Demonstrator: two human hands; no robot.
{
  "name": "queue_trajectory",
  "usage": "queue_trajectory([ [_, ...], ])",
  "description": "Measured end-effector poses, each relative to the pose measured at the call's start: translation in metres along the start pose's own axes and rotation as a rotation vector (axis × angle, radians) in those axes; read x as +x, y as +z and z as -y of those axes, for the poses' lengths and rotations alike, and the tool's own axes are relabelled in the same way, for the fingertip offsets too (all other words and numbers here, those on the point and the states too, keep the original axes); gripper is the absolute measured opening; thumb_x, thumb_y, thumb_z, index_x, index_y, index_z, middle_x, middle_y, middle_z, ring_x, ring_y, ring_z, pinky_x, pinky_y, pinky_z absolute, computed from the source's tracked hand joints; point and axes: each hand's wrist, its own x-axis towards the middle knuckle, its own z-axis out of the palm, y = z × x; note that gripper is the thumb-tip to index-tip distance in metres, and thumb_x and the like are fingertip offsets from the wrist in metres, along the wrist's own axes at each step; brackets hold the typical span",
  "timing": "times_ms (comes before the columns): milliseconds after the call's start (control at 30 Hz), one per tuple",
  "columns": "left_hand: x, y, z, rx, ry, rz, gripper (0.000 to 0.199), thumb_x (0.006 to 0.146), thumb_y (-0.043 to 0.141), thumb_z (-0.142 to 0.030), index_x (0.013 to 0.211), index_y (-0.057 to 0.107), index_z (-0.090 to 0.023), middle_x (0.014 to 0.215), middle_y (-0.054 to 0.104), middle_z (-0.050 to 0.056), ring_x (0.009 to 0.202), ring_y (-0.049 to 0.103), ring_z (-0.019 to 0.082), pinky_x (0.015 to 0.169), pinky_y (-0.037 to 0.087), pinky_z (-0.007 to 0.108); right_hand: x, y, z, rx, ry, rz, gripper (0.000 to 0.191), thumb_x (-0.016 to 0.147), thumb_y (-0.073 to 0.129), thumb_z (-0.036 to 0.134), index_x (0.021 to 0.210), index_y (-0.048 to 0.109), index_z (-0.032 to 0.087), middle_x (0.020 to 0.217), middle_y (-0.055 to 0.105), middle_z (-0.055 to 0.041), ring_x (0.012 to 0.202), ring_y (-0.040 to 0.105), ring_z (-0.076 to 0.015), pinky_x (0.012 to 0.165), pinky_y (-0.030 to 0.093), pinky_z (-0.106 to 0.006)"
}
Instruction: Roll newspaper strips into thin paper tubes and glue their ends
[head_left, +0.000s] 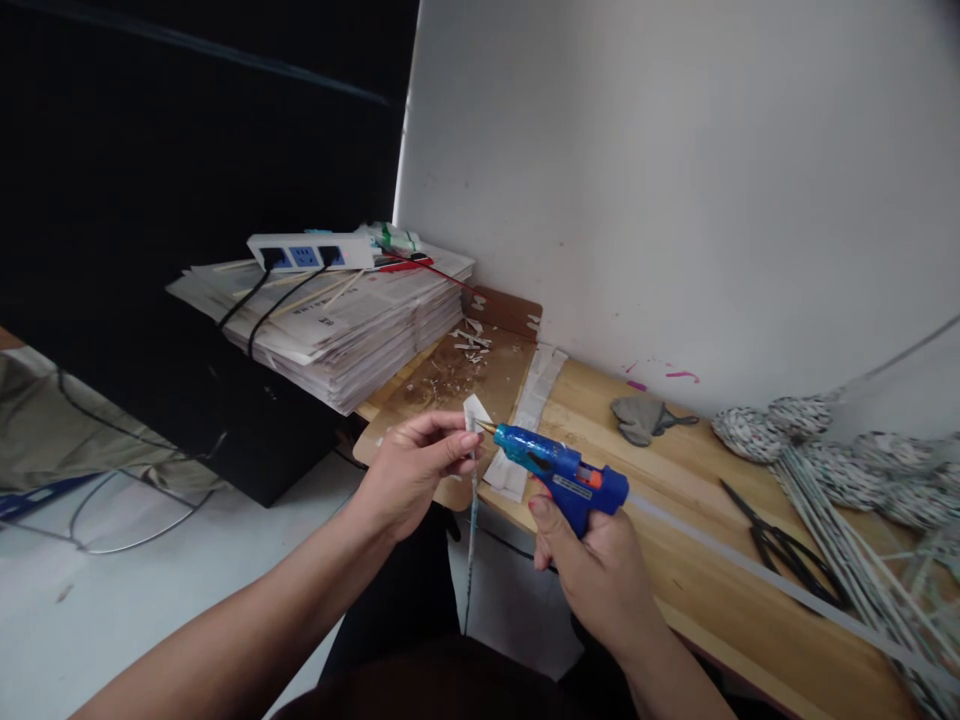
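Between the thumb and fingers of my left hand (416, 465) is the top of a thin rolled paper stick (471, 545), which hangs down toward my lap. A flat white paper end (475, 408) sticks up above the fingertips. My right hand (592, 560) is wrapped round the handle of a blue hot glue gun (562, 468). The gun points left, and its brass nozzle (486, 426) meets the paper at my left fingertips; whether glue is coming out is too small to tell.
Scraps litter a brown board (487, 365) on the wooden table (675, 545). Behind it stands a stack of newspapers (360, 330) carrying a power strip (307, 252). Rightward lie a grey cloth (641, 418), black scissors (787, 555), paper sticks (840, 560) and woven paper bundles (750, 433).
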Motion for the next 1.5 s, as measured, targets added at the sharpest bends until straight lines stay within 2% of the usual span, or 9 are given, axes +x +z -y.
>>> queue_trajectory([
  [467,-0.003,-0.003,0.000,-0.006,0.010,-0.008,0.017,0.068,0.081,-0.021,0.081,0.073,-0.015,0.073,0.069,0.003,0.067,0.063,0.009,0.060,0.050,0.018,-0.003,-0.001,0.005,-0.115,-0.027,-0.015,0.027,0.090,0.055,0.046,0.084,0.059,0.020,0.050,0.055,0.0039,0.047,0.057,-0.0135,0.052,0.046,-0.027],
  [667,-0.004,-0.005,0.000,-0.012,0.005,-0.012,0.016,0.068,0.081,-0.021,0.081,0.073,-0.015,0.073,0.069,0.002,0.067,0.063,0.010,0.061,0.051,0.018,-0.004,0.000,0.004,-0.134,-0.053,-0.027,0.023,0.089,0.057,0.042,0.077,0.058,0.022,0.050,0.057,0.0037,0.049,0.058,-0.0141,0.054,0.046,-0.028],
  [867,-0.005,-0.007,0.000,-0.013,0.002,0.002,0.014,0.069,0.080,-0.020,0.080,0.073,-0.015,0.071,0.069,0.003,0.067,0.062,0.009,0.060,0.051,0.018,-0.003,0.001,0.006,-0.204,-0.118,-0.027,0.016,0.088,0.059,0.038,0.090,0.068,0.024,0.054,0.058,0.0026,0.057,0.059,-0.0176,0.060,0.046,-0.031],
  [1067,-0.006,-0.010,0.000,-0.009,-0.004,0.007,0.015,0.069,0.080,-0.020,0.082,0.073,-0.015,0.071,0.069,0.003,0.060,0.060,0.007,0.058,0.051,0.018,0.000,0.003,0.010,-0.243,-0.181,-0.019,0.016,0.089,0.058,0.035,0.082,0.069,0.025,0.056,0.061,0.0012,0.061,0.061,-0.0184,0.065,0.048,-0.032],
  [1233,-0.006,-0.013,0.002,-0.038,-0.012,0.004,0.015,0.069,0.081,-0.021,0.081,0.072,-0.016,0.071,0.069,0.001,0.061,0.061,0.007,0.058,0.052,0.017,-0.002,0.002,0.011,-0.313,-0.195,-0.012,0.015,0.088,0.060,0.035,0.095,0.071,0.027,0.053,0.059,0.0017,0.059,0.061,-0.0194,0.062,0.047,-0.031],
  [1500,-0.007,-0.013,0.000,-0.066,-0.043,-0.033,0.017,0.065,0.083,-0.020,0.077,0.072,-0.015,0.069,0.069,0.002,0.063,0.063,0.009,0.056,0.051,0.017,0.000,0.000,0.014,-0.286,-0.210,-0.013,0.014,0.088,0.060,0.036,0.092,0.070,0.027,0.057,0.061,0.0007,0.067,0.063,-0.0216,0.068,0.049,-0.035],
])
